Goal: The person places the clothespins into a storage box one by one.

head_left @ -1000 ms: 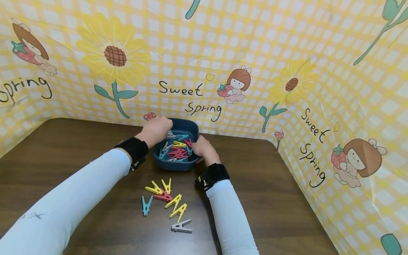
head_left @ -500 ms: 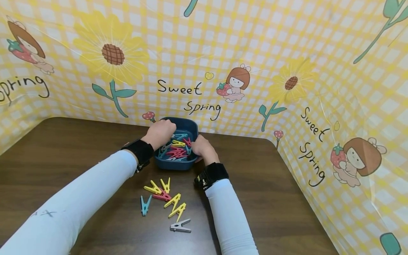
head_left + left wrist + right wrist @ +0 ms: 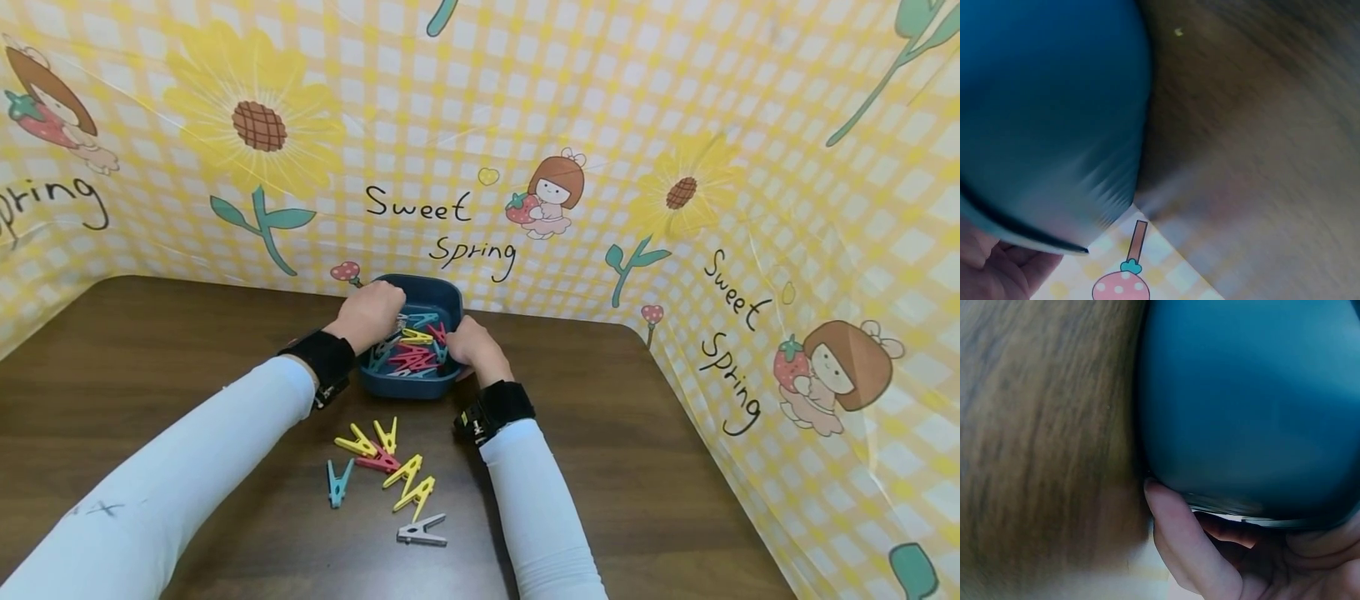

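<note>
A dark blue bowl (image 3: 408, 385) holding several coloured clothespins (image 3: 412, 357) stands at the table's far edge. My left hand (image 3: 371, 312) covers its back-left corner, fingers curled over the rim toward the pins. The left wrist view shows the bowl's outer wall (image 3: 1054, 94) with that hand (image 3: 991, 275) just beyond the rim. My right hand (image 3: 468, 350) grips the right rim. In the right wrist view its thumb (image 3: 1172, 531) lies against the bowl's outer wall (image 3: 1247, 394) and the fingers wrap over the edge. Whether the left fingers also pinch a pin is hidden.
Several loose clothespins (image 3: 382, 467) in yellow, red, teal and grey lie on the dark wooden table (image 3: 637, 467) in front of the bowl, between my forearms. A yellow checked backdrop (image 3: 480, 150) with flowers and lettering walls in the back and right sides.
My left hand has shifted a little from the bowl's back-left rim toward the pins inside. The right hand keeps its hold on the right rim. The loose pins have not moved.
</note>
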Motion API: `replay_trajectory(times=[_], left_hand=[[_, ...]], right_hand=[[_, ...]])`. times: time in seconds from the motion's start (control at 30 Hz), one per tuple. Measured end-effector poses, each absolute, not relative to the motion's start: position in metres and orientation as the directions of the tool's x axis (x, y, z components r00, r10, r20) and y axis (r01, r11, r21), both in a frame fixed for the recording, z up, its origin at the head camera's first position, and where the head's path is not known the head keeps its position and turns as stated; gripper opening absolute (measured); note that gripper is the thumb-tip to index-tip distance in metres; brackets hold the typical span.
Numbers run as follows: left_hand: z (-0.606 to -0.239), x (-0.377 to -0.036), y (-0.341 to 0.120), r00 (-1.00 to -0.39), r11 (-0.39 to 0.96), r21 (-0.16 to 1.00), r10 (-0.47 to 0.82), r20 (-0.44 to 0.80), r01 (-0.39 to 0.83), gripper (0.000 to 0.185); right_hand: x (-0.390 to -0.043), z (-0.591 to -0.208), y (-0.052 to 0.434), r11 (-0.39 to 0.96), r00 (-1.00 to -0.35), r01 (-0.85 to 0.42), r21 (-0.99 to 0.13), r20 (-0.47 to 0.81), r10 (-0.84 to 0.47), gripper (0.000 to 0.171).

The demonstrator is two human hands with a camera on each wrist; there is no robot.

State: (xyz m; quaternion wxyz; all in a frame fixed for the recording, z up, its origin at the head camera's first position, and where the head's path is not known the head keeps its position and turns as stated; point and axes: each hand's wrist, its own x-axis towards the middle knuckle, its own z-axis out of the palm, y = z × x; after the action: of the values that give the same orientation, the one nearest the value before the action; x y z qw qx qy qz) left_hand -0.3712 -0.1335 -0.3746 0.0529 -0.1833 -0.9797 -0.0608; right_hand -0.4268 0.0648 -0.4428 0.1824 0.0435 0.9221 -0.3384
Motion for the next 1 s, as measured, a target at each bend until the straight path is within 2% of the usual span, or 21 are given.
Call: replay_trajectory(times=[0.03,0.17,0.3,0.53,0.8,1.0], left_hand=[[-0.374,-0.371,-0.134,-0.931,0.928,0.106,0.342,0.13,0.356,0.006],[-0.372,-0.371,-0.137,-0.932,0.931,0.108,0.333,0.144,0.349,0.011],[-0.373,-0.37,-0.139,-0.924,0.924,0.105,0.351,0.153,0.369,0.015],[-0.372,-0.365,-0.144,-0.919,0.916,0.147,0.345,0.19,0.374,0.034],[-0.355,-0.341,-0.147,-0.9,0.871,0.285,0.316,0.299,0.4,0.035],[-0.341,-0.314,-0.152,-0.879,0.851,0.317,0.29,0.378,0.418,0.038]], right_hand=[[-0.429,-0.444,0.067,0.756,-0.928,0.204,-0.622,-0.369,-0.054,0.054],[-0.388,-0.406,0.062,0.753,-0.933,0.197,-0.628,-0.356,-0.053,0.051],[-0.374,-0.396,0.062,0.765,-0.936,0.181,-0.618,-0.347,-0.059,0.049],[-0.374,-0.399,0.062,0.759,-0.939,0.159,-0.631,-0.335,-0.082,0.049],[-0.374,-0.395,0.064,0.746,-0.93,0.179,-0.642,-0.357,-0.084,0.045],[-0.373,-0.393,0.063,0.75,-0.932,0.183,-0.636,-0.356,-0.074,0.047]])
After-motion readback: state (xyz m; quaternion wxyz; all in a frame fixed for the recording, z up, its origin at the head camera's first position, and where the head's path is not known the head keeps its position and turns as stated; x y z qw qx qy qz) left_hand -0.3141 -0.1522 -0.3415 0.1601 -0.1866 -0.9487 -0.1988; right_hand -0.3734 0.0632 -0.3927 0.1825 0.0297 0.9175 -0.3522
